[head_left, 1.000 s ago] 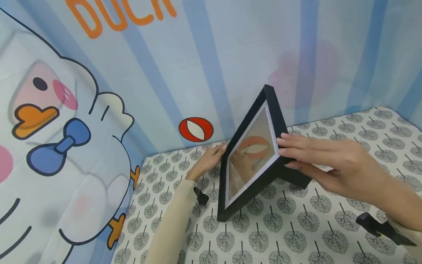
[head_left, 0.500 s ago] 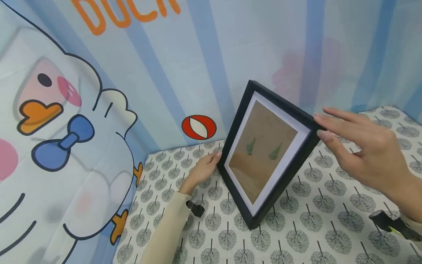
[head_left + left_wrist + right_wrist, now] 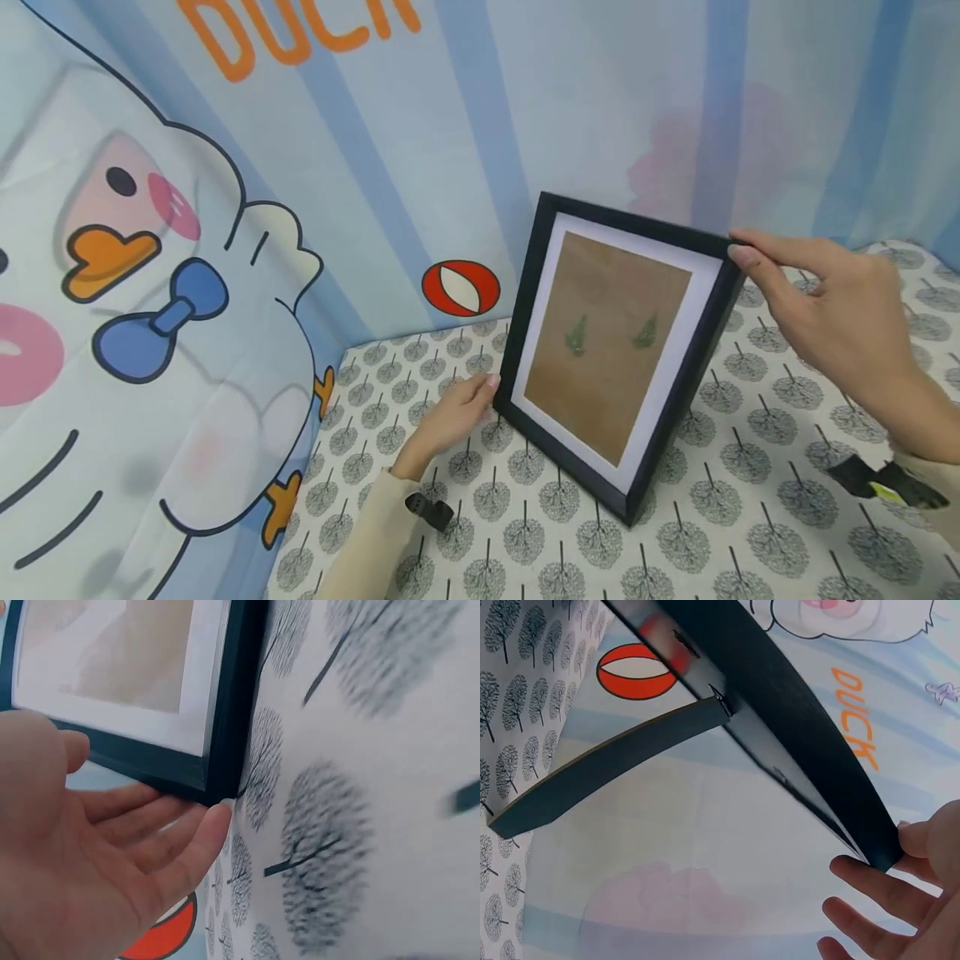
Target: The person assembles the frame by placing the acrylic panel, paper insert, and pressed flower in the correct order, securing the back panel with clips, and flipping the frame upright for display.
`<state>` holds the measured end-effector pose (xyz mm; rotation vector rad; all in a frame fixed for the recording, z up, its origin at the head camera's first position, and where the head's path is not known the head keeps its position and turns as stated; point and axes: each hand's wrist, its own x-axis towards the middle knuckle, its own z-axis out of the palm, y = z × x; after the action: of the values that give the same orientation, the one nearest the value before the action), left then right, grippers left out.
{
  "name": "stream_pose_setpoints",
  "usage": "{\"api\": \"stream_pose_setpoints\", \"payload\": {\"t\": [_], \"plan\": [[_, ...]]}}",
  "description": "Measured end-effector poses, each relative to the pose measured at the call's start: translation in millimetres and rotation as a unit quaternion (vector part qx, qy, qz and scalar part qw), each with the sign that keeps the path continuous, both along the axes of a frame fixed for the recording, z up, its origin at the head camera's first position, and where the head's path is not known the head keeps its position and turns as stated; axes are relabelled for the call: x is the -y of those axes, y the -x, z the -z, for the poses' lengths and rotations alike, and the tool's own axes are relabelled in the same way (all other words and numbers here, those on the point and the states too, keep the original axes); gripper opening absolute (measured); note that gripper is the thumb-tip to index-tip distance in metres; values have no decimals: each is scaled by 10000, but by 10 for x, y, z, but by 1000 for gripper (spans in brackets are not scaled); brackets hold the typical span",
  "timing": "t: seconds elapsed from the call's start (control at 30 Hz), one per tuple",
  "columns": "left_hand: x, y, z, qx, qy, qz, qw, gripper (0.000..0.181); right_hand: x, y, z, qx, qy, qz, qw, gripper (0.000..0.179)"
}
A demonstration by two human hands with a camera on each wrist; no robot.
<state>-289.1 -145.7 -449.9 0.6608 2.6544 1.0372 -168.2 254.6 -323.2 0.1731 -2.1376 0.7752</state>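
A black picture frame [image 3: 525, 300] with a white mat and brown panel leans back on the table, its lower right corner nearest the head camera. Two small green shapes show in its glazing. Behind it, in the right wrist view, a dark stand leg [image 3: 615, 761] slants down to the cloth. My right hand [image 3: 847, 308] pinches the upper right corner, thumb on the front and fingers at the back. At the lower left corner my left hand [image 3: 453, 412] holds the edge; in the left wrist view its fingers [image 3: 191, 851] extend along the frame's underside.
The table wears a white cloth [image 3: 525, 533] printed with grey trees. A blue-striped curtain [image 3: 600, 100] with duck drawings and a red ball print hangs right behind and along the left. Black straps with small devices circle both wrists.
The picture frame has turned from a steep side angle to face the head camera more. My right hand has swung its corner right and up; the left hand has come slightly nearer.
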Motion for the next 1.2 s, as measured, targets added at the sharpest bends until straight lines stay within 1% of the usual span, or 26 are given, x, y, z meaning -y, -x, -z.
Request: {"api": "stream_pose_setpoints", "payload": {"t": [0.1,0.23,0.27,0.37,0.43,0.5,0.57,0.67,0.7,0.77,0.83,0.87,0.93,1.0,1.1,1.2], "plan": [[14,-170,10,4,-108,-50,9999,52,-25,118,-37,434,131,-48,9990,34],[3,-429,35,-33,-55,-317,9995,54,-57,273,-80,920,201,-115,9955,39],[-6,-487,42,15,-72,-342,9994,56,-71,303,-87,1023,211,-131,9944,40],[-47,-601,53,72,-62,-324,9994,60,-117,363,-90,1259,247,-216,9915,44],[-66,-628,52,122,-80,-221,9997,60,-139,367,-68,1469,328,-346,9880,48],[-70,-612,48,98,-64,-158,9998,58,-140,336,-22,1750,389,-464,9827,59],[-62,-564,38,57,-98,-110,9999,56,-117,278,46,2117,419,-590,9747,73],[-46,-445,14,19,-302,-75,9995,54,-61,164,177,2629,383,-732,9613,87],[-44,-395,5,18,-417,-49,9991,53,-38,124,225,2772,355,-768,9571,90],[-67,-299,-13,43,-598,-45,9982,55,-16,25,340,2920,330,-855,9520,90],[-93,-209,-24,27,-734,-51,9973,56,18,-72,470,2930,311,-901,9513,87],[-105,-171,-27,-7,-775,-65,9970,57,37,-118,538,2888,306,-907,9526,85],[-132,-103,-28,0,-895,-150,9959,59,77,-196,676,2726,366,-959,9566,78],[-161,-47,-29,41,-1073,-180,9941,58,124,-258,806,2542,382,-889,9623,72],[-193,12,-25,170,-1432,-212,9893,53,184,-309,970,2258,497,-840,9693,67],[-199,45,-14,311,-1731,-187,9842,47,214,-326,1065,2057,578,-796,9737,66]]}}
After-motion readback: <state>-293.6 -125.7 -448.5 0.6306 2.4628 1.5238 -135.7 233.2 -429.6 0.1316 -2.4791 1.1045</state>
